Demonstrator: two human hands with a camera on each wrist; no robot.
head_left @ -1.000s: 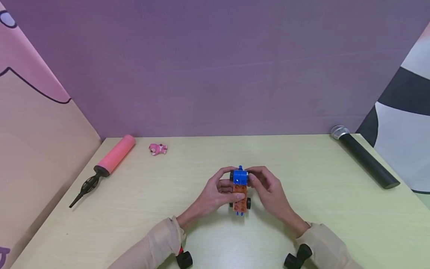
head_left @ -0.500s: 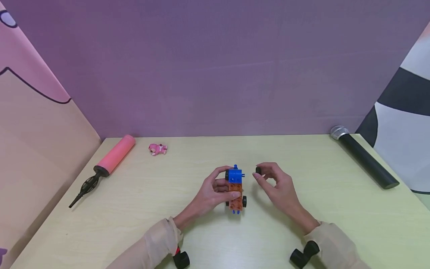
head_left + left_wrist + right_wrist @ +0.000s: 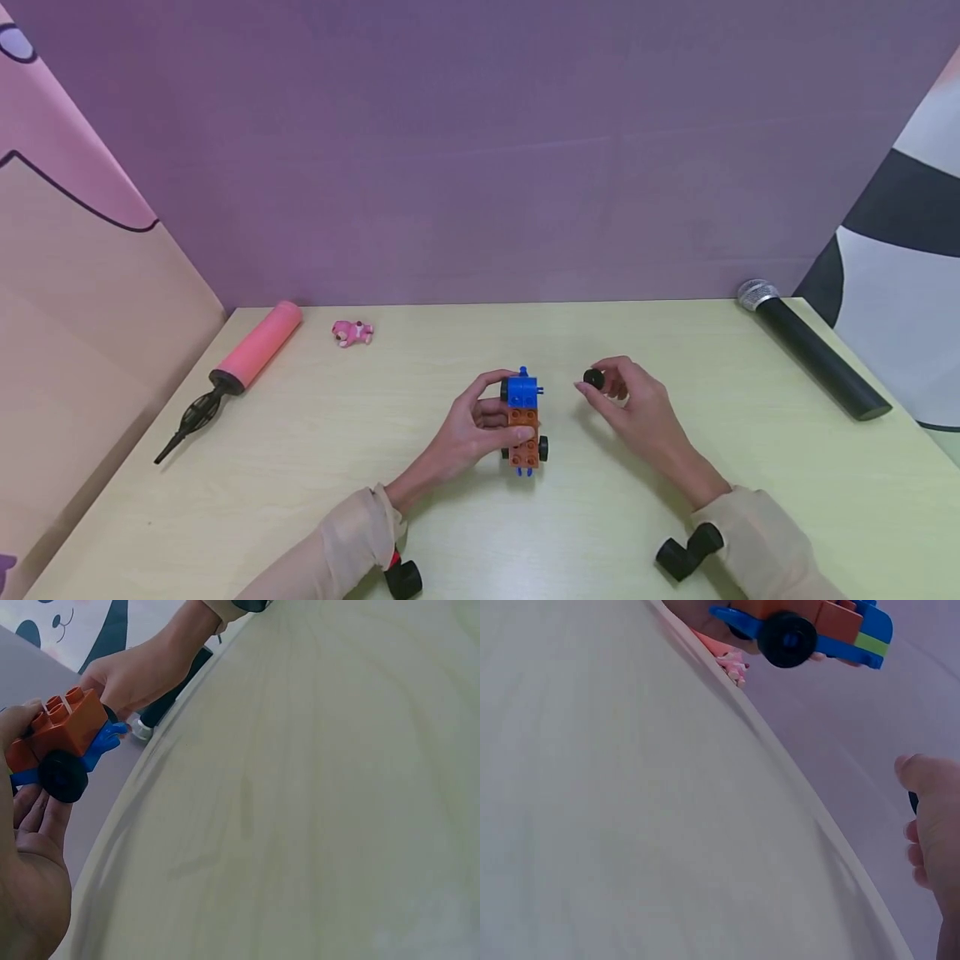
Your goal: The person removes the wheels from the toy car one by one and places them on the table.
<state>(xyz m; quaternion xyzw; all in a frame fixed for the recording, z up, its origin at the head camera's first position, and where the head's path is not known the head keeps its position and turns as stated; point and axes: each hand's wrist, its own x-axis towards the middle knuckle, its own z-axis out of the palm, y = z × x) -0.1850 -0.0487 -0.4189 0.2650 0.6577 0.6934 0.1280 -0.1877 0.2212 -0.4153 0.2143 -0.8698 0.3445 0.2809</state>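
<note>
While the left hand [image 3: 471, 430] grips one orange-and-blue plastic brick car [image 3: 522, 415] over the pale wooden table [image 3: 300, 433], the right hand [image 3: 645, 410] pinches one loose, round black wheel [image 3: 594, 378]; three mounted black wheels [image 3: 543, 448] show on the car.

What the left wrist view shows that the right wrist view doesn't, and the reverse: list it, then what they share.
Only the left wrist view: the black microphone beyond the right hand, and the drawn face on the wall.

Only the right wrist view: the pink bear, part of the pump next to it, and the lime-green patch on the blue end of the toy car.

Both: the toy car itself, gripped by the left hand; the right hand; the pale tabletop.
</note>
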